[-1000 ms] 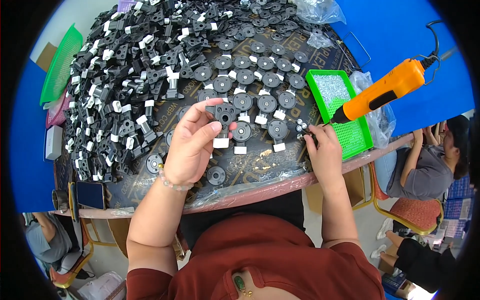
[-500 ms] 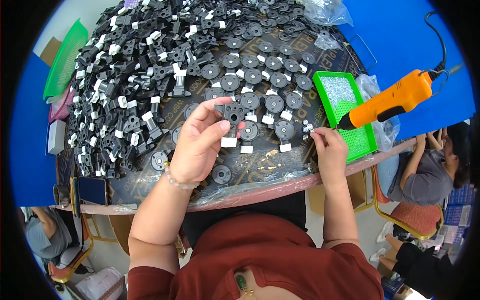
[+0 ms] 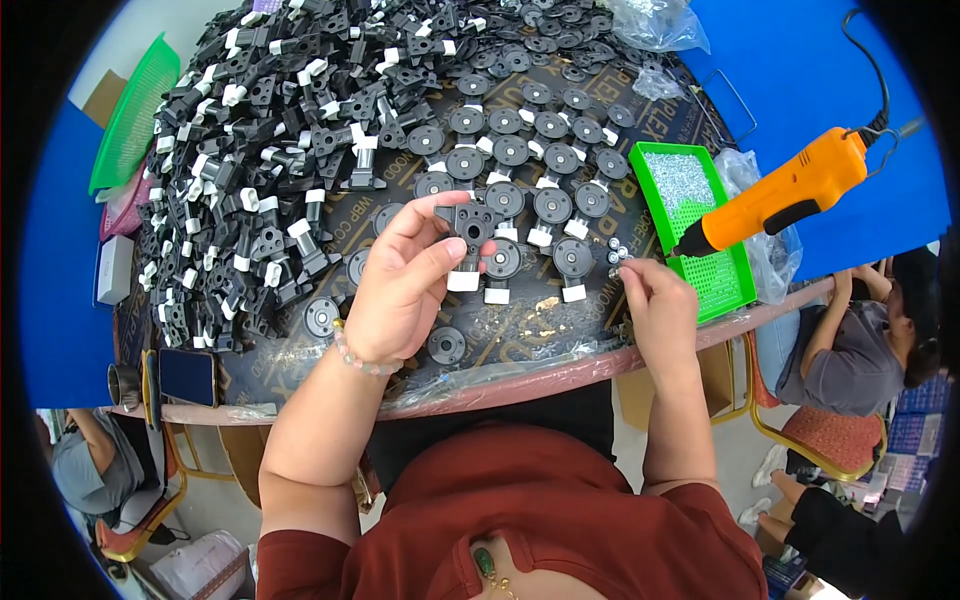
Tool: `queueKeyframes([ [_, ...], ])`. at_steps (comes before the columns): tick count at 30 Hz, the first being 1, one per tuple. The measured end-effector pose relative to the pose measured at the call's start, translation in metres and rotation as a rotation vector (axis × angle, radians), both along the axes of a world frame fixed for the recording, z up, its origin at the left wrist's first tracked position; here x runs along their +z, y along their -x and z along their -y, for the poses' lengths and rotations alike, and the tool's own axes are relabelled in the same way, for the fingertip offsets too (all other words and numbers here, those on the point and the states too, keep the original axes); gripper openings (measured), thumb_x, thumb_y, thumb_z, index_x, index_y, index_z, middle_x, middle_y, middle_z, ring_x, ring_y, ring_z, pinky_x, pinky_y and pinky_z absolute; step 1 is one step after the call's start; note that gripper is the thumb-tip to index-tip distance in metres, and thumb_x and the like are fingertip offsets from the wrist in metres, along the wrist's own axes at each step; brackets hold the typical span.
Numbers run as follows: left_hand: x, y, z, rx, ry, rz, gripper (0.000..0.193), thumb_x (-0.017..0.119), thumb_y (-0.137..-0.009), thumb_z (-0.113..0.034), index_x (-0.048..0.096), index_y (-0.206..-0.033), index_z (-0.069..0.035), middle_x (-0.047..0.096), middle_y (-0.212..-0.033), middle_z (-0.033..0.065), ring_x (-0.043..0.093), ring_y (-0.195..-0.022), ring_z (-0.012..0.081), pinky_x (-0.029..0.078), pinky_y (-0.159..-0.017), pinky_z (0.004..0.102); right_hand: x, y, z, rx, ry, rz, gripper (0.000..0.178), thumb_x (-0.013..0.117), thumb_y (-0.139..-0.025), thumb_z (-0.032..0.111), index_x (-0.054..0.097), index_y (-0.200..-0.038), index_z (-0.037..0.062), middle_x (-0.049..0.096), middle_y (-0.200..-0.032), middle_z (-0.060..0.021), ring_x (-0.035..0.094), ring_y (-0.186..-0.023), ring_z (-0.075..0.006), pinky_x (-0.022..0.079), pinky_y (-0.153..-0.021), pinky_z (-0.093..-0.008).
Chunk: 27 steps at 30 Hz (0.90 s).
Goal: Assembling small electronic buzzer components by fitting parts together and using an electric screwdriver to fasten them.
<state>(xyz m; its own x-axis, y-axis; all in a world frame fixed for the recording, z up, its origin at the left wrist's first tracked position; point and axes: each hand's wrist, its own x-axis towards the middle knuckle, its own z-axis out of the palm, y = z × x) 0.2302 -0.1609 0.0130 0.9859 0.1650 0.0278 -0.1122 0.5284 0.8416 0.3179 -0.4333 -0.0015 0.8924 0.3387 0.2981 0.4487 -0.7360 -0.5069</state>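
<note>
My left hand (image 3: 400, 290) grips a black plastic bracket (image 3: 468, 218) with a round hole in its middle and a white end piece pointing toward me. Thumb and fingers hold it raised over the table. To the right, my right hand (image 3: 662, 305) is closed in a pinch at the table top. At its fingertips a small shiny metal piece (image 3: 615, 271) shows, partly hidden. Just beyond it lies a cluster of small silvery metal pieces (image 3: 619, 247). Black round discs joined to white-ended brackets, such as a disc assembly (image 3: 572, 257), lie in rows beyond my hands.
A large heap of black brackets (image 3: 270, 150) covers the left. Loose black discs (image 3: 530, 40) lie at the back. At right, an orange electric screwdriver (image 3: 785, 200) extends over a green tray (image 3: 740, 280) of small screws. A phone (image 3: 188, 378) lies near the left edge.
My right fingertips have drawn slightly toward me, and a small metal piece now shows at them. The left hand keeps its hold on the bracket. The whole view has shifted slightly.
</note>
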Motion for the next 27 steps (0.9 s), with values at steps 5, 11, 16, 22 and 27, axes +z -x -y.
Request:
queueKeyframes([
  [5, 0.000, 0.001, -0.003, -0.004, 0.007, -0.009, 0.041, 0.058, -0.097, -0.005, 0.049, -0.137, 0.000, 0.062, -0.122, 0.0125, 0.065, -0.107, 0.0223, 0.054, -0.092, 0.0344, 0.011, 0.002, -0.013, -0.017, 0.047, -0.047, 0.016, 0.070, -0.090, 0.012, 0.073, -0.101, 0.0019, 0.071, -0.086, -0.0196, 0.070, -0.077, -0.0365, 0.054, -0.069, -0.0428],
  [11, 0.002, 0.000, -0.002, -0.024, 0.078, -0.020, 0.040, 0.059, -0.094, 0.001, 0.052, -0.134, -0.003, 0.062, -0.120, 0.0115, 0.064, -0.109, 0.0227, 0.049, -0.099, 0.0361, -0.013, -0.011, -0.015, -0.029, 0.189, 0.080, 0.013, 0.070, -0.088, 0.013, 0.073, -0.097, 0.0040, 0.071, -0.083, -0.0182, 0.069, -0.075, -0.0365, 0.054, -0.067, -0.0439],
  [16, 0.000, 0.000, -0.005, -0.018, 0.069, -0.005, 0.040, 0.058, -0.095, 0.002, 0.052, -0.134, -0.003, 0.062, -0.120, 0.0110, 0.063, -0.109, 0.0218, 0.049, -0.099, 0.0358, -0.010, -0.011, -0.014, -0.002, 0.126, 0.087, 0.009, 0.072, -0.086, 0.011, 0.072, -0.092, 0.0044, 0.070, -0.080, -0.0157, 0.068, -0.073, -0.0351, 0.054, -0.066, -0.0433],
  [22, -0.002, 0.001, -0.003, 0.001, 0.021, -0.002, 0.042, 0.059, -0.096, -0.005, 0.051, -0.137, -0.002, 0.061, -0.120, 0.0104, 0.065, -0.108, 0.0243, 0.053, -0.094, 0.0353, -0.009, -0.004, -0.008, 0.029, -0.012, 0.152, 0.010, 0.075, -0.080, 0.002, 0.069, -0.088, 0.0038, 0.067, -0.089, -0.0117, 0.067, -0.082, -0.0314, 0.053, -0.071, -0.0397],
  [27, -0.003, -0.001, -0.004, -0.010, 0.017, 0.005, 0.041, 0.059, -0.097, -0.006, 0.050, -0.137, -0.003, 0.062, -0.120, 0.0099, 0.065, -0.108, 0.0243, 0.054, -0.093, 0.0349, -0.016, -0.005, -0.002, 0.028, -0.067, 0.158, 0.013, 0.073, -0.080, -0.003, 0.066, -0.089, 0.0024, 0.068, -0.092, -0.0122, 0.066, -0.086, -0.0326, 0.054, -0.074, -0.0396],
])
